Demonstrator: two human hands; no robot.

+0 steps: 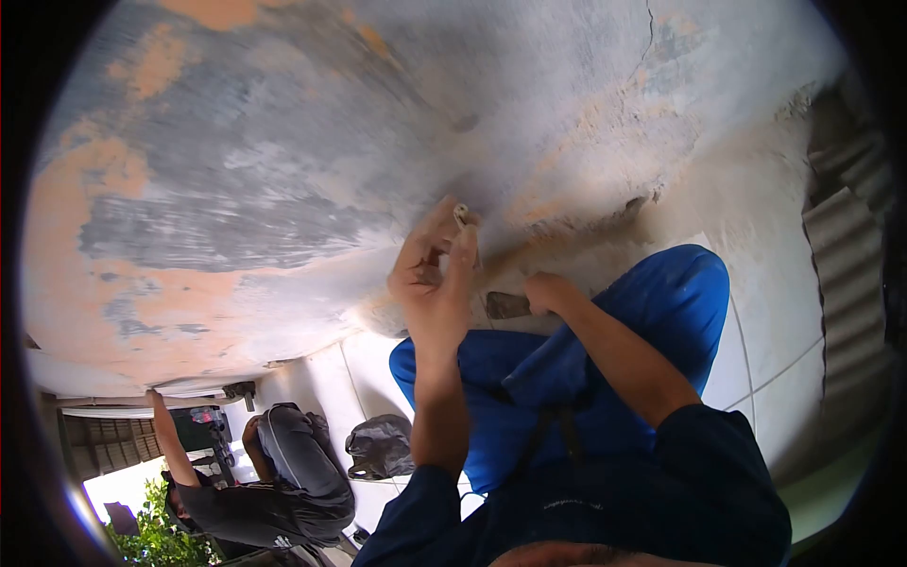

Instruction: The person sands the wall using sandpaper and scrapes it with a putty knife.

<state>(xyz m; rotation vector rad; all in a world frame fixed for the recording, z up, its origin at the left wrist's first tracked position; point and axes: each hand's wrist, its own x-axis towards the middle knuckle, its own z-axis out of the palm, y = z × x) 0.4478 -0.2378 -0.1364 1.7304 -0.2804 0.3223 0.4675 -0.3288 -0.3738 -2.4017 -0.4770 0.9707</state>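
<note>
My left hand (436,274) is raised in front of the patchy wall (236,180), thumb and fingers closed on a small pale object (461,214) with a dark spot at its end. Its kind is too small to make out. Lower and to the right, my right hand (548,293) is closed near a flat, dark-bladed scraper (507,304), apparently gripping its hidden handle. The blade lies just above the tiled floor, close to my bent blue-trousered knees. Grey plaster and orange patches cover the wall, which is rough and broken along its base.
Corrugated sheets (846,274) stand along the right side. A black plastic bag (380,446) rests on the tiles (784,397) at my left. Beyond it, another person (274,506) in dark clothes reaches one arm up to the wall.
</note>
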